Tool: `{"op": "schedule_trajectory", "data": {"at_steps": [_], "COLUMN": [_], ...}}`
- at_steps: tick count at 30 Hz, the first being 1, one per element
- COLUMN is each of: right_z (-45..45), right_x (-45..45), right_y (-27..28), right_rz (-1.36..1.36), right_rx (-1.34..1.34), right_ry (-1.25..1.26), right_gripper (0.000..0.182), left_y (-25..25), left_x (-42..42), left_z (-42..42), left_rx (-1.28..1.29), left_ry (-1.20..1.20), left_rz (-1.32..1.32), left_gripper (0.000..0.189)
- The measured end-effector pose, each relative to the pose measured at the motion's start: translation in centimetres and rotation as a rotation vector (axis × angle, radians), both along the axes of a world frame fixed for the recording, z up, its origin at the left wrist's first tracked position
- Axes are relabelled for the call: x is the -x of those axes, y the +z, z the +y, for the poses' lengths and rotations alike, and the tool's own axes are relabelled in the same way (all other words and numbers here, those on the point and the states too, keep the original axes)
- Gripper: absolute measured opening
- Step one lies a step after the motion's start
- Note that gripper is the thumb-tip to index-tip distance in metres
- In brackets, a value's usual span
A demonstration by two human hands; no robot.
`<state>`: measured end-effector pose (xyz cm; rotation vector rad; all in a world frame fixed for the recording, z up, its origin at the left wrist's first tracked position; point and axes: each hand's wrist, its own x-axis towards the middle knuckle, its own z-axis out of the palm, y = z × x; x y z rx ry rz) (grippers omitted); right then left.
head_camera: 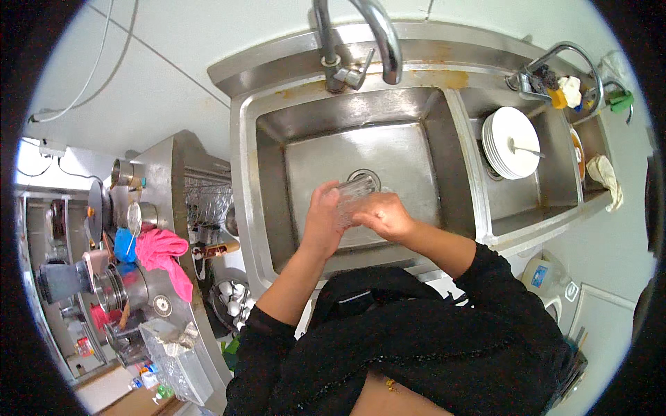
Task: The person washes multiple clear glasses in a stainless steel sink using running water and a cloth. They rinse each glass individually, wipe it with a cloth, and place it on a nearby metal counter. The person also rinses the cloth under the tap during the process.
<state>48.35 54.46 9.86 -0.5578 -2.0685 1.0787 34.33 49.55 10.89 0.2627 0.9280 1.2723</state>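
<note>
Over the large stainless steel sink basin (359, 140), my left hand (323, 221) is wrapped around a clear drinking glass (359, 188). The glass is tilted, one end pointing up and right above the drain (375, 176). My right hand (385, 214) is beside the glass, its fingers bent against or very near the glass's lower side. Motion blur hides whether those fingers grip the glass. A chrome faucet (391, 52) arches over the back of the basin, and no water stream shows beneath its spout.
A stack of white plates (512, 140) with a utensil on top stands in the right basin. Beyond it are a second faucet (598, 83) and a cloth (603, 179) on the rim. On the left counter lie a pink cloth (161, 249), pots (117, 288) and a clear plastic bin (179, 366).
</note>
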Motion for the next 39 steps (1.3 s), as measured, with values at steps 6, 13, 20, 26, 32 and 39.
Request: {"op": "schedule_trajectory", "data": {"at_steps": [6,13,20,26,32,39], "right_z": [-0.3,1.0,0.2,1.2,-0.3,1.2], "right_x": [0.6,0.5,-0.4,0.0,0.6,0.7], "right_y": [-0.8,-0.3,0.2,0.0,-0.1,-1.0], "right_rz": [0.228,0.196,-0.124,-0.053,-0.133,0.277], "right_rx": [1.249,1.319,0.291,-0.334,0.545,1.55], "right_ry": [-0.1,-0.154,-0.113,-0.035,-0.093,-0.105], "right_gripper": [0.032,0.033,0.024,0.012,0.028,0.036], "left_y": [-0.9,-0.5,-1.6,-0.7,-1.0,0.0], "left_x": [0.7,0.5,0.1,1.3,0.1,1.0], "left_z": [0.2,0.3,1.1,1.5,1.4,0.9], "left_rx": [-0.57,-0.802,-0.147,0.125,-0.018,-0.877], "left_ry": [0.056,0.041,0.017,-0.141,0.092,-0.011], "left_rz": [1.404,1.527,0.503,-0.295,0.326,1.691], "left_gripper": [0.051,0.051,0.031,0.029,0.035,0.049]}}
